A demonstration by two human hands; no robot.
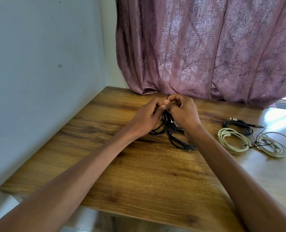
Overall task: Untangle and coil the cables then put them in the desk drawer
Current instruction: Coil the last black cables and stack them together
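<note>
A black cable coil (162, 125) is lifted off the wooden desk (138, 173) between my hands. My left hand (147, 118) grips its loops from the left, thumb on top. My right hand (183, 114) pinches a thin black tie (218, 97) that sticks up above the fingers, right against the left hand's thumb. A second black coil (178, 139) lies on the desk just below my right hand, partly hidden by the wrist. No drawer is visible.
On the desk's right side lie a dark coiled cable with metal plugs (239, 125), a cream coil (233, 139) and a white coil (272, 144), the last two bound with black ties. A mauve curtain (205, 47) hangs behind; a wall (38, 64) stands left.
</note>
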